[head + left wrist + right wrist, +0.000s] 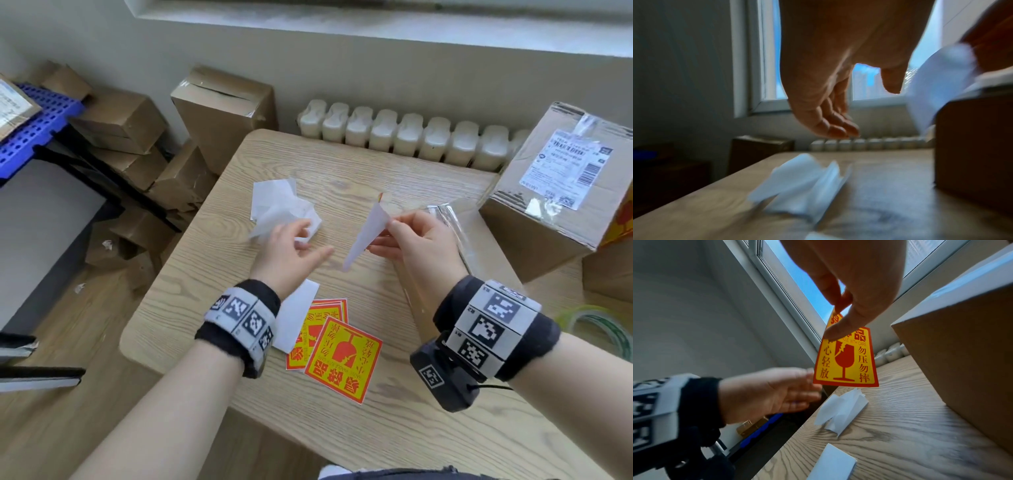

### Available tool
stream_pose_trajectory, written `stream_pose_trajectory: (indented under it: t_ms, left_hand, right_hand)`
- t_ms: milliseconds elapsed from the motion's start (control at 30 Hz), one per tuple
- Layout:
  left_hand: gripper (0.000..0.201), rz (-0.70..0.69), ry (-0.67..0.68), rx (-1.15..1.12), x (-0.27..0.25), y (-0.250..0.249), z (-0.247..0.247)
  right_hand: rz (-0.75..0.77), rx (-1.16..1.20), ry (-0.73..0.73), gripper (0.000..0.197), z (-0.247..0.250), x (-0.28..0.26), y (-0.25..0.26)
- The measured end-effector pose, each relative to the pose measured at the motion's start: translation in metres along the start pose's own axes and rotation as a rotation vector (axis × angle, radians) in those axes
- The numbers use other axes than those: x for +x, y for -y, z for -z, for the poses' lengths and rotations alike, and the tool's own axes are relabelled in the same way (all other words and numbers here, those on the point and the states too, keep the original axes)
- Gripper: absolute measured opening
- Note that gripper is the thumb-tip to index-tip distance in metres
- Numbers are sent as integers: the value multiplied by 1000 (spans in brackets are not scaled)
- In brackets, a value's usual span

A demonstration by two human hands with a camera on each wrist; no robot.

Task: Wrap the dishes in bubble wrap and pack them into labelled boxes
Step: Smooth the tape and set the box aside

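My right hand (390,226) pinches a yellow-and-red fragile sticker (846,360) by its top edge between thumb and fingers. In the head view the sticker (363,236) shows its white back and hangs above the table. My left hand (308,240) hovers with relaxed fingers, holding nothing, just over a pile of crumpled white backing papers (281,209). In the left wrist view the fingers (838,126) hang loose above those papers (801,183). A taped cardboard box (472,246) lies under my right hand. No dishes or bubble wrap show.
More fragile stickers (342,356) and a white sheet (294,315) lie near the wooden table's (376,428) front edge. A large labelled carton (565,181) stands at the right. A tape roll (589,325) sits beyond my right wrist. Cardboard boxes (219,116) crowd the floor at left.
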State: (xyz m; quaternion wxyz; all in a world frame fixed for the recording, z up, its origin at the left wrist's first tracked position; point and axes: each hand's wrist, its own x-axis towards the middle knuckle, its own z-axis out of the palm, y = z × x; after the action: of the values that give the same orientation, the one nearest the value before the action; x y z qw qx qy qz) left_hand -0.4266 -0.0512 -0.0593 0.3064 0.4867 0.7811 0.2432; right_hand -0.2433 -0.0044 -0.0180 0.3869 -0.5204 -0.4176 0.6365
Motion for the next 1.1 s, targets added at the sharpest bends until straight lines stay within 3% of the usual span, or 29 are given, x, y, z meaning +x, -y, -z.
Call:
stream_pose_trajectory:
  t_ms: [100, 200, 267, 300, 367, 433, 500, 600, 767, 967, 1100]
  left_hand:
    - [47, -223, -25, 9, -30, -34, -9]
    - [16, -283, -155, -9, -35, -40, -20]
    - [6, -292, -188, -86, -38, -43, -26]
    - [6, -271, -189, -134, -40, -43, -29]
    - [9, -180, -173, -251, -42, -41, -33]
    - [8, -50, -139, -427, -44, -39, -36]
    - [17, 112, -78, -636, -46, -40, -40]
    - [10, 256, -14, -860, -55, -47, -47]
    - [9, 318, 2, -926, -71, -52, -53]
    - [15, 443, 76, -1018, -86, -54, -71]
    - [14, 506, 139, -1083, -91, -61, -88]
  right_hand:
    - [-4, 48, 28, 9, -4, -5, 0]
    - [2, 70, 55, 9, -5, -15, 4]
    - [57, 32, 43, 11, 3, -20, 5]
    - [131, -85, 9, 11, 11, -21, 5]
    - [259, -576, -77, 18, 35, -20, 3]
    - [169, -1113, -149, 60, 63, -22, -2]
    - [-24, -1346, -125, 92, 84, -28, -10]
    - [-138, -1338, -106, 106, 99, -32, -21]
    - [-49, -1325, -109, 97, 104, -35, -21]
    - [-123, -950, -28, 106, 122, -34, -28]
    - [-119, -879, -6, 103, 127, -34, -28]
